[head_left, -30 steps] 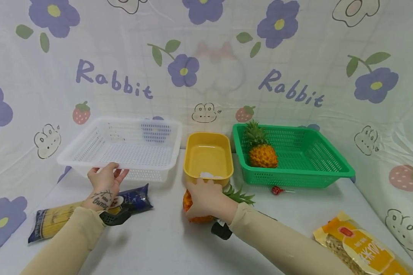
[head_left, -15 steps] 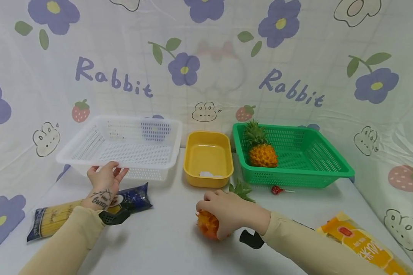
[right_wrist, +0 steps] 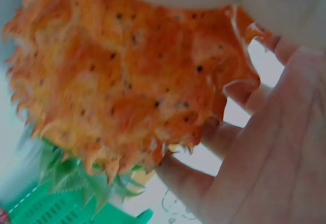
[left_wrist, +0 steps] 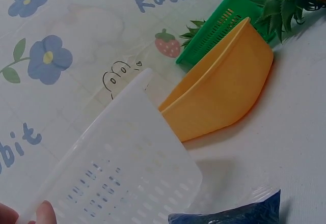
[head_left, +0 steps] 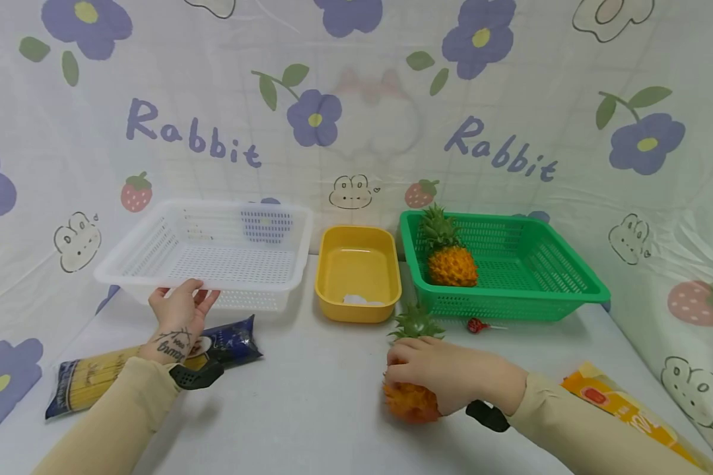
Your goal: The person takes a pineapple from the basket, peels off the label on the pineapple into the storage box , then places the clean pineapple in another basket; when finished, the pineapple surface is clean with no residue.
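My right hand grips an orange pineapple with a green leafy top, just above or on the white table in front of the green basket. In the right wrist view, my fingers curl round the pineapple's spiky body. My left hand pinches the front rim of a white perforated basket, its fingertips at the rim in the left wrist view. Under the left wrist lies a bag of spaghetti. A second pineapple sits inside the green basket.
Between the two baskets stands a yellow bin with a small white item in it. A red lollipop lies before the green basket. Partly behind the right forearm is an orange-yellow food bag. A patterned cloth hangs at the back.
My right hand has carried the pineapple rightward from in front of the yellow bin, and its leaves have swung from pointing right to pointing away. The left hand stays on the white basket's rim.
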{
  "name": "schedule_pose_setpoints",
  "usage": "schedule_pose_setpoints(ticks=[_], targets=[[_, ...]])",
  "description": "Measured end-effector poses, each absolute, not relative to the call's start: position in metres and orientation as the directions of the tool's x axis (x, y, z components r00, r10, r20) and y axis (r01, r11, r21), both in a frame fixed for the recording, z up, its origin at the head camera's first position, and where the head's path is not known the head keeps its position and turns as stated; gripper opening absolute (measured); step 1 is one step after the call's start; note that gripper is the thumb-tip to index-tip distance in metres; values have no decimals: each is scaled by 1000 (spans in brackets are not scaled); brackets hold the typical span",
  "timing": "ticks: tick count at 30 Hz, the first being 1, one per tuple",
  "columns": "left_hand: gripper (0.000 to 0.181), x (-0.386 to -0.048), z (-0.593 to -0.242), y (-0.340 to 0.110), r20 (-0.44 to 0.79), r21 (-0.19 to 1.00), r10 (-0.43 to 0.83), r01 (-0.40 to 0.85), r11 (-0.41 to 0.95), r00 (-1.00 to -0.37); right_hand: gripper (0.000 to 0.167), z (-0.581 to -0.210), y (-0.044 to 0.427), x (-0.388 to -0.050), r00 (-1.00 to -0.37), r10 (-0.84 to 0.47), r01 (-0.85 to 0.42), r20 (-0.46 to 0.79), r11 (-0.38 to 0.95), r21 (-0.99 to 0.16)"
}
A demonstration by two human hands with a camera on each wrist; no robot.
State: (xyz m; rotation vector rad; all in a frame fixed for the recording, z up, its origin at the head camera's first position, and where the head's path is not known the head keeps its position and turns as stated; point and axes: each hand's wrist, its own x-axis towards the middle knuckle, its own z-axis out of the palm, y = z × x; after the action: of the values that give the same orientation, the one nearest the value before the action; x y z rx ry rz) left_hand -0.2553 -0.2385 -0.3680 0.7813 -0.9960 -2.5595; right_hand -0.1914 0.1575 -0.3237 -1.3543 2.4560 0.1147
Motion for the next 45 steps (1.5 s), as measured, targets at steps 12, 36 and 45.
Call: schedule_pose_setpoints(ticks=[12, 36, 45], targets=[[68, -255, -369, -238, -376, 690, -448, 77, -719, -811, 51, -322, 152, -183, -782, -608, -537, -138, 770, -345], [66, -255, -368, -238, -380, 692, -439, 65, -719, -814, 107, -337, 133, -184, -912, -260, -140, -316, 924, -356], [68, -253, -368, -238, -362, 696, -434, 71, -715, -825, 102, -340, 135, -181, -915, -270, -167, -299, 930, -329]])
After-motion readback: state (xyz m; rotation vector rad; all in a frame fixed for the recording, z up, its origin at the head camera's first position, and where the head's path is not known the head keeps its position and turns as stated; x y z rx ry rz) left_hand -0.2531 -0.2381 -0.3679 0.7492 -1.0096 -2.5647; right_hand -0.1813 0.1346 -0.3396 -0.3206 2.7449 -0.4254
